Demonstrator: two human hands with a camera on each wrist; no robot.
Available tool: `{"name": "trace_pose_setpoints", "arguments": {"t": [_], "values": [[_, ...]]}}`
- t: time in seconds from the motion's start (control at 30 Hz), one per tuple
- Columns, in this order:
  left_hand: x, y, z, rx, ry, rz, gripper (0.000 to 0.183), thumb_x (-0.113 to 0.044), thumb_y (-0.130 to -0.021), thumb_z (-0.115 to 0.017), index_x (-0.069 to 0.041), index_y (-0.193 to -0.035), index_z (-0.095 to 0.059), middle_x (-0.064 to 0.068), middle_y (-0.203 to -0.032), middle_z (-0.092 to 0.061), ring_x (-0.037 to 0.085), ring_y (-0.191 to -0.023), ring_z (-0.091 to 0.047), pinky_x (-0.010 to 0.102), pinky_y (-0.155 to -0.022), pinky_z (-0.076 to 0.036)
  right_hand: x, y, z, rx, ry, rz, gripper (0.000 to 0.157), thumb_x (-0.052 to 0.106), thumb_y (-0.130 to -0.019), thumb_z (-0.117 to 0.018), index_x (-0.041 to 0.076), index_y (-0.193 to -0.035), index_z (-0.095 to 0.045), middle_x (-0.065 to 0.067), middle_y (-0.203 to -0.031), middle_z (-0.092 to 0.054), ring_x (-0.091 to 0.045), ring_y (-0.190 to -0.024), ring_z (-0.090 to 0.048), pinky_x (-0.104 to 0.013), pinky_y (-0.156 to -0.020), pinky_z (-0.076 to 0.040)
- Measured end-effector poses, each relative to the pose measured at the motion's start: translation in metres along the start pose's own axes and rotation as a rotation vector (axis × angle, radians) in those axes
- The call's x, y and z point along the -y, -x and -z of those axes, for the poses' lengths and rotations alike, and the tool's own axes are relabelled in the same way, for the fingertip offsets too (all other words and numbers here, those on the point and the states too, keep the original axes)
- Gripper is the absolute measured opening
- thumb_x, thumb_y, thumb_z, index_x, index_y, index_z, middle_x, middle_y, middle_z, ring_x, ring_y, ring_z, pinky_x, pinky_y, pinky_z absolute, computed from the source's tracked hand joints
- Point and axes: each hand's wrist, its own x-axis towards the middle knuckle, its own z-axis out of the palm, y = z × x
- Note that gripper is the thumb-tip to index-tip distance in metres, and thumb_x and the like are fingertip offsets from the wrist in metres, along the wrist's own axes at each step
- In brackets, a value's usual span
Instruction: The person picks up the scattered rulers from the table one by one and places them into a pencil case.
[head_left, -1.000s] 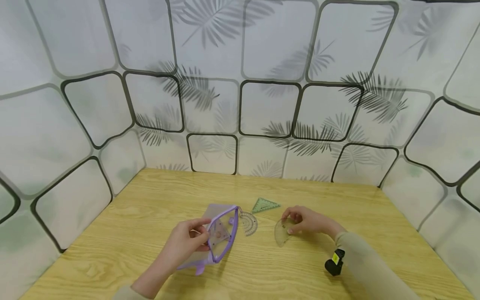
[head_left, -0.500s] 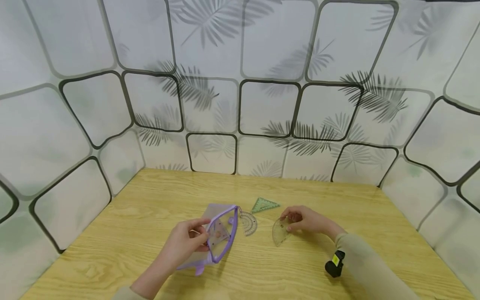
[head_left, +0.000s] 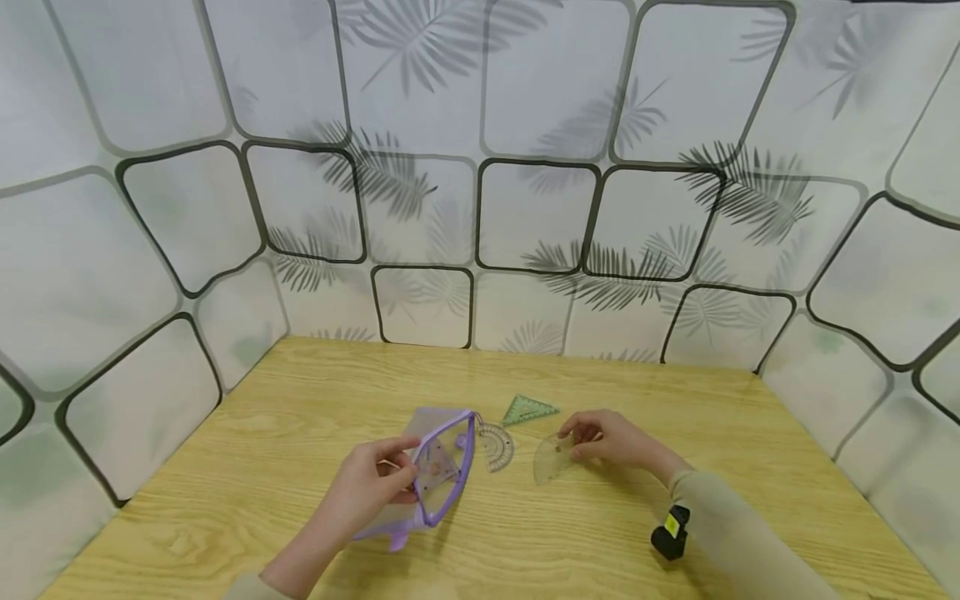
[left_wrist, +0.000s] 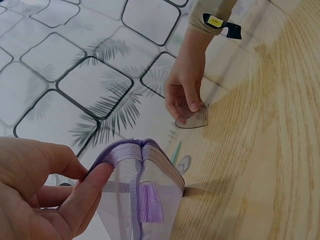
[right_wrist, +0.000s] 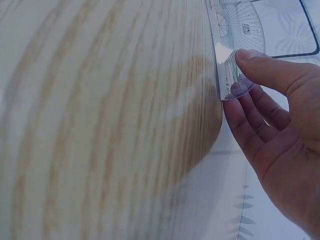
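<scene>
My left hand (head_left: 375,479) pinches the rim of a see-through pouch with purple zip edging (head_left: 450,500), and its mouth gapes toward the right. Through the opening a clear set square (head_left: 437,467) shows inside. Between thumb and fingers, my right hand (head_left: 611,437) holds a clear half-round protractor (head_left: 551,460) by one end, tilted over the table. The right wrist view shows the printed degree lines of this protractor (right_wrist: 237,30). A second clear protractor (head_left: 497,447) lies just beyond the pouch mouth, with a green set square (head_left: 528,410) behind it.
The wooden table (head_left: 300,392) reaches back to a white curtain (head_left: 420,217) with dark outlined squares and leaf prints, which also closes off both sides. A black strap device (head_left: 671,533) sits on the right sleeve.
My right hand has shifted slightly left, and the protractor in it has swung left toward the pouch, its tilt changing. The left hand and the pouch stay in place.
</scene>
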Motion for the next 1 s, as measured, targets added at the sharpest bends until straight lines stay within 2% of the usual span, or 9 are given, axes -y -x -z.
{"name": "trace_pose_setpoints", "arguments": {"t": [0.47, 0.57, 0.77, 1.0], "values": [[-0.002, 0.000, -0.001, -0.017, -0.009, 0.023, 0.043, 0.004, -0.087, -0.058, 0.009, -0.130, -0.058, 0.009, -0.088, -0.059, 0.016, -0.073, -0.065, 0.027, -0.065, -0.066, 0.006, 0.001, -0.002, -0.044, 0.034, -0.023, 0.028, 0.013, -0.088, -0.072, 0.011, -0.115, -0.069, -0.002, -0.092, -0.067, -0.004, -0.079, -0.061, -0.018, -0.064, -0.053], [-0.002, 0.000, -0.001, -0.017, -0.006, 0.030, 0.043, 0.004, -0.088, -0.059, 0.008, -0.131, -0.058, 0.009, -0.089, -0.058, 0.016, -0.074, -0.065, 0.027, -0.065, -0.066, 0.008, 0.001, -0.003, -0.060, 0.045, -0.049, 0.026, 0.012, -0.087, -0.072, 0.012, -0.114, -0.069, -0.001, -0.090, -0.067, -0.005, -0.078, -0.061, -0.019, -0.062, -0.054], [-0.001, 0.000, -0.002, -0.020, -0.007, 0.023, 0.044, 0.004, -0.087, -0.058, 0.008, -0.130, -0.059, 0.009, -0.088, -0.059, 0.016, -0.074, -0.066, 0.027, -0.065, -0.066, 0.012, 0.002, -0.004, -0.094, 0.066, -0.090, 0.025, 0.009, -0.088, -0.071, 0.013, -0.113, -0.070, 0.001, -0.089, -0.067, -0.007, -0.077, -0.061, -0.019, -0.063, -0.054], [0.001, -0.002, -0.002, -0.010, -0.002, 0.005, 0.044, 0.003, -0.086, -0.058, 0.009, -0.130, -0.058, 0.009, -0.087, -0.059, 0.016, -0.074, -0.066, 0.028, -0.065, -0.066, 0.013, 0.002, -0.008, -0.120, 0.038, -0.076, 0.019, 0.007, -0.089, -0.069, 0.011, -0.108, -0.069, -0.001, -0.093, -0.071, -0.008, -0.081, -0.063, -0.019, -0.063, -0.055]]}}
